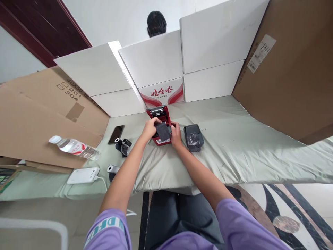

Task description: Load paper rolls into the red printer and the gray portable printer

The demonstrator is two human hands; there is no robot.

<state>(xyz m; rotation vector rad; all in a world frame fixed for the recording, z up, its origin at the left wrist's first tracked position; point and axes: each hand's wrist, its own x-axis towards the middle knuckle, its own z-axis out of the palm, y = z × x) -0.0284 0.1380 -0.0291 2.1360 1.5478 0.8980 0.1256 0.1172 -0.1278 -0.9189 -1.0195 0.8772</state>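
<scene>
Both hands, left hand [149, 127] and right hand [176, 133], on a dark roll [163, 130] over a red printer [160, 119].

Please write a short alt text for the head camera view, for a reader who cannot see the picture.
Both hands, left hand and right hand, hold a dark grey sheet over a small red device on a pale green cloth. A grey device lies right of it; a phone and water bottle lie left, white boxes behind.
</scene>
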